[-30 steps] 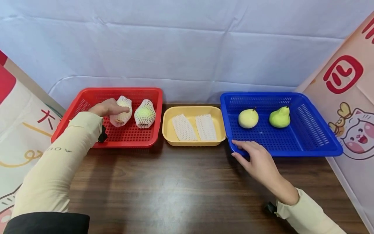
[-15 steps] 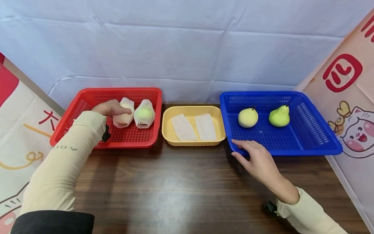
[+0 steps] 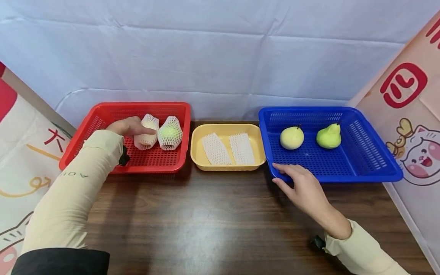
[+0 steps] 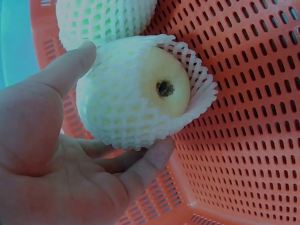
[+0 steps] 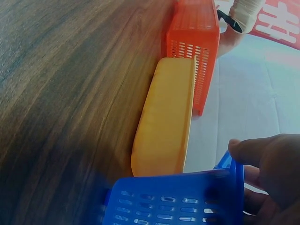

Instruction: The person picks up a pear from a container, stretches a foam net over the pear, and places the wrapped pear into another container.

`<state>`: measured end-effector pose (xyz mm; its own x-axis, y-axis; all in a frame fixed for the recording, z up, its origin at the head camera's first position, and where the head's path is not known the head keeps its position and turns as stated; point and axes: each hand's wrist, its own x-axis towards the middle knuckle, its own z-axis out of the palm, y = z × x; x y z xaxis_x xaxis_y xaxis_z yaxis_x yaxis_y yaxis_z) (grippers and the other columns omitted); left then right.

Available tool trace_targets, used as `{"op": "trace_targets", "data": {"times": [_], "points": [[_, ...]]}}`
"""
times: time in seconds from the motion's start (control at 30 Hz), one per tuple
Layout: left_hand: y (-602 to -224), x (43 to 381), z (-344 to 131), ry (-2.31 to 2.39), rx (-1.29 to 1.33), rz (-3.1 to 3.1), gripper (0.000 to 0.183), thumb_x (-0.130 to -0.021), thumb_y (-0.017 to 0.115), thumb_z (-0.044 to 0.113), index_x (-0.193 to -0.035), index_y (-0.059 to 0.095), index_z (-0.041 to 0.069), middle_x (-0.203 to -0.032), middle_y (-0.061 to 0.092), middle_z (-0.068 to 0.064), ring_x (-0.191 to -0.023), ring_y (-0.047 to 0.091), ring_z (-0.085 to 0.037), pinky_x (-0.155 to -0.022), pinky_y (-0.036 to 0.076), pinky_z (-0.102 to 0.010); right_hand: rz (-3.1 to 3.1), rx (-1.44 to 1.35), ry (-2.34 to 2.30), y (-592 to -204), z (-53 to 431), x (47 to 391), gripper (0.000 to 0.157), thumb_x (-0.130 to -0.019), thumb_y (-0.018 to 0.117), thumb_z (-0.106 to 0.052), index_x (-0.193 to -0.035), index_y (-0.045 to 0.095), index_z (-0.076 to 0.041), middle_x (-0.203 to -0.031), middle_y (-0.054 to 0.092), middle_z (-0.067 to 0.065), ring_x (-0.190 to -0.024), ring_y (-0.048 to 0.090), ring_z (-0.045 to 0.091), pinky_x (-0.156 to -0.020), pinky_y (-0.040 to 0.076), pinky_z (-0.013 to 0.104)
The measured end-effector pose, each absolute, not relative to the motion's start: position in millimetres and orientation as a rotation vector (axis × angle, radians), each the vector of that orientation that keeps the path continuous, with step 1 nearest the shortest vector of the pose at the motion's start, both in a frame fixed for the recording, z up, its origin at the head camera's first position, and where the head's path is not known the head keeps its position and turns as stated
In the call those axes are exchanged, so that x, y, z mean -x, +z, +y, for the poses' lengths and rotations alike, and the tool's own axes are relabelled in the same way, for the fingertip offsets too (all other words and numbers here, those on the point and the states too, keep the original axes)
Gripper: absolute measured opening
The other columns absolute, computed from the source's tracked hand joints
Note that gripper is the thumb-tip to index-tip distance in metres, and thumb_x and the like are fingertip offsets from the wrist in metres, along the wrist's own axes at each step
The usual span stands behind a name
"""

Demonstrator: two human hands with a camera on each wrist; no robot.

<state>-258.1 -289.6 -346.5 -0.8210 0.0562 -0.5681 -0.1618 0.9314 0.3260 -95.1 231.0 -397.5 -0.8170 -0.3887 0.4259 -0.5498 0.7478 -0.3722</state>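
Observation:
In the red basket (image 3: 148,168), my left hand (image 3: 130,126) grips a pale yellow pear in a white foam net (image 3: 147,139). The left wrist view has the thumb on one side of the netted pear (image 4: 133,93), curled fingers under the other, and the fruit's dark end showing at the net's opening. Right beside it lies a green pear in a foam net (image 3: 170,133). My right hand (image 3: 306,189) holds the near left corner of the blue basket (image 3: 361,178), thumb and fingers on either side of its rim in the right wrist view.
Between the baskets stands a yellow tray (image 3: 225,168) with two flat foam nets (image 3: 216,149) in it. A bare pale yellow pear (image 3: 292,138) and a bare green pear (image 3: 329,136) sit apart in the blue basket. A white cloth (image 3: 206,57) hangs behind.
My left hand has shifted the netted yellow pear a little to the right, up against the netted green pear. My right hand stays at the blue basket's corner.

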Motion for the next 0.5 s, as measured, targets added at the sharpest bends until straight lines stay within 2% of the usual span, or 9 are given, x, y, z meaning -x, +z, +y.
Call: {"op": "trace_targets", "data": {"times": [0.17, 0.33, 0.4, 0.5], "points": [[-345.4, 257.2, -292.9, 0.563, 0.096, 2.463, 0.085, -0.098, 0.061, 0.046, -0.142, 0.030, -0.019, -0.138, 0.041, -0.036, -0.121, 0.042, -0.044, -0.110, 0.036, -0.059, -2.628, -0.726, 0.705, -398.1, 231.3, 94.7, 0.043, -0.084, 0.084, -0.013, -0.124, 0.071, -0.005, -0.100, 0.073, 0.009, -0.090, 0.065, 0.025, -0.077, 0.051, 0.047], [-340.3, 254.7, -296.7, 0.619, 0.116, 2.443, 0.088, -0.101, 0.058, 0.044, -0.147, 0.019, -0.021, -0.148, 0.028, -0.039, -0.131, 0.036, -0.049, -0.111, 0.036, -0.061, -2.628, -0.728, 0.710, -397.5, 230.9, 94.7, 0.043, -0.084, 0.084, -0.012, -0.124, 0.071, -0.005, -0.100, 0.073, 0.009, -0.091, 0.066, 0.026, -0.078, 0.052, 0.048], [-338.4, 253.2, -297.6, 0.645, 0.111, 2.448, 0.081, -0.102, 0.056, 0.041, -0.146, 0.024, -0.020, -0.144, 0.033, -0.038, -0.127, 0.040, -0.048, -0.107, 0.040, -0.061, -2.631, -0.727, 0.710, -397.3, 230.7, 94.7, 0.043, -0.084, 0.084, -0.012, -0.124, 0.071, -0.005, -0.100, 0.073, 0.009, -0.091, 0.066, 0.026, -0.078, 0.052, 0.048], [-334.9, 250.6, -298.7, 0.652, 0.082, 2.481, 0.075, -0.104, 0.054, 0.038, -0.143, 0.029, -0.021, -0.141, 0.037, -0.037, -0.123, 0.042, -0.046, -0.106, 0.041, -0.061, -2.637, -0.723, 0.706, -397.1, 230.7, 95.1, 0.043, -0.084, 0.084, -0.013, -0.125, 0.071, -0.005, -0.101, 0.073, 0.009, -0.091, 0.066, 0.026, -0.078, 0.052, 0.048]]}}
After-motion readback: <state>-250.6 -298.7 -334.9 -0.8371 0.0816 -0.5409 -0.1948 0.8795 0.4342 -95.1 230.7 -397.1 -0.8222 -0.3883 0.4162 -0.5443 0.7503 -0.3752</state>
